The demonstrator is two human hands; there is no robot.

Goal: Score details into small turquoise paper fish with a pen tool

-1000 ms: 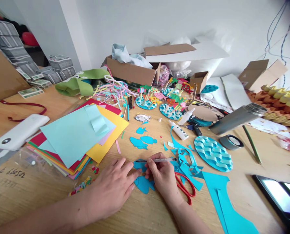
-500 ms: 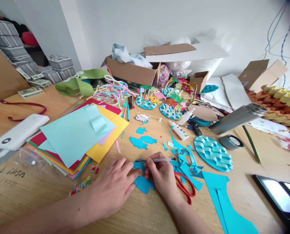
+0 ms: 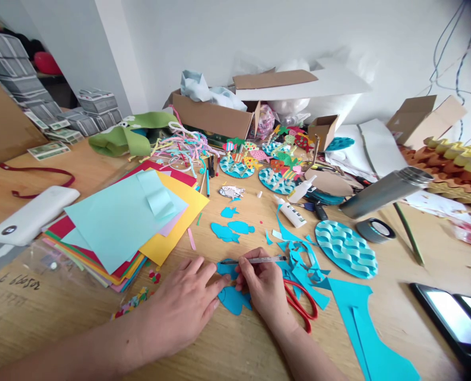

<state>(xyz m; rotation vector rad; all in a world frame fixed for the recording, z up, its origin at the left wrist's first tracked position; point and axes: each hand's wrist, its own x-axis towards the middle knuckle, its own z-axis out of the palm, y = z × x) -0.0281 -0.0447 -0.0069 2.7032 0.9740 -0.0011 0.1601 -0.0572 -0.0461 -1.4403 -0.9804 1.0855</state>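
Observation:
My right hand (image 3: 264, 286) is closed round a slim pen (image 3: 265, 260), its dark tip over the upper blue paper fish (image 3: 224, 269). That fish is partly hidden by my fingers. Flat on the tabletop lies my left hand (image 3: 190, 301), fingers stretched out, with its fingertips at the edges of the paper. A second blue paper fish (image 3: 232, 300) with a drawn line near its head sits just below, between both hands. Red-handled scissors (image 3: 302, 309) rest beside my right wrist, partly under blue paper scraps (image 3: 298, 264). Farther off are several cut blue fish (image 3: 224, 232).
Coloured paper sheets (image 3: 120, 217) are stacked at left, near a white power bank (image 3: 37, 214). Glue bottles (image 3: 293, 212), a wavy blue disc (image 3: 346, 250), a steel flask (image 3: 386, 193) and a phone (image 3: 445, 317) stand or lie to the right. Cardboard boxes (image 3: 215, 119) line the wall.
The pen and the fingers of my right hand have shifted very slightly. Otherwise the scene looks the same.

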